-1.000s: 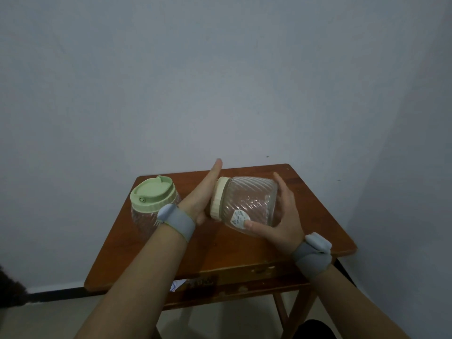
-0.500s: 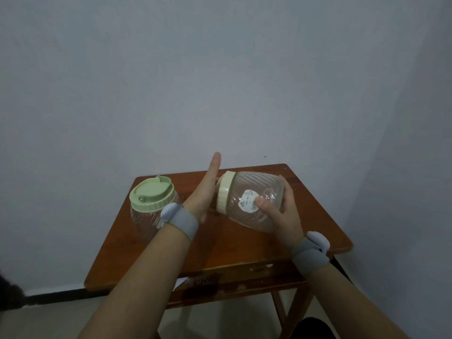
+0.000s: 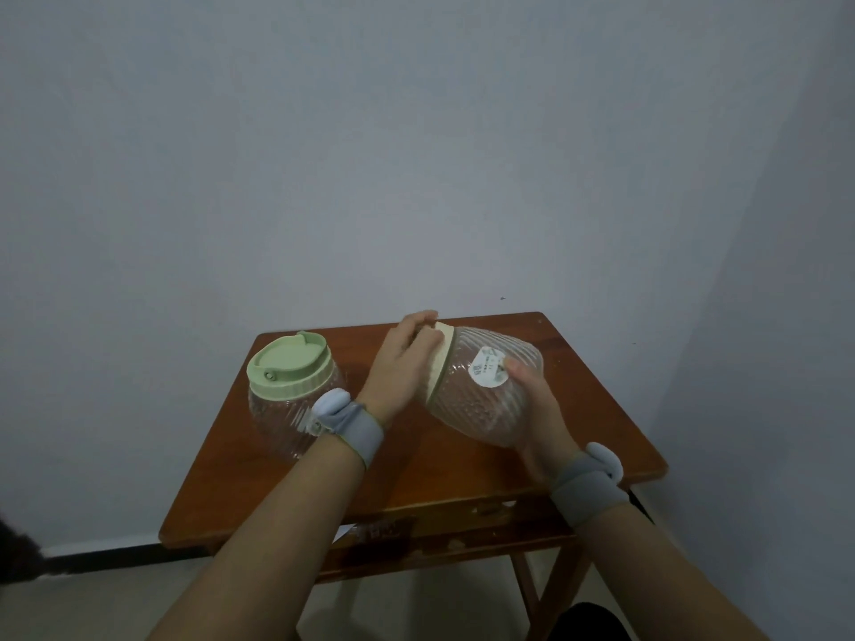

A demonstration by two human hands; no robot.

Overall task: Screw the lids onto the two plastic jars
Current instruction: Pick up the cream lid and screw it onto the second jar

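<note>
A clear ribbed plastic jar (image 3: 486,400) with a white sticker is tilted on its side above the wooden table (image 3: 416,478). My right hand (image 3: 539,409) holds its body from the right. Its cream lid (image 3: 439,363) faces left, and my left hand (image 3: 400,363) is curled around that lid. A second ribbed jar (image 3: 291,418) stands upright at the table's left, with a green lid (image 3: 289,365) on top. My left wrist hides part of it.
The small table stands against a grey wall in a corner. Its front edge (image 3: 370,525) is close to me, and the floor shows below. Both wrists wear grey bands.
My left hand went from flat and open against the cream lid to curled around it. The jar turned in my right hand, bringing the sticker to the top.
</note>
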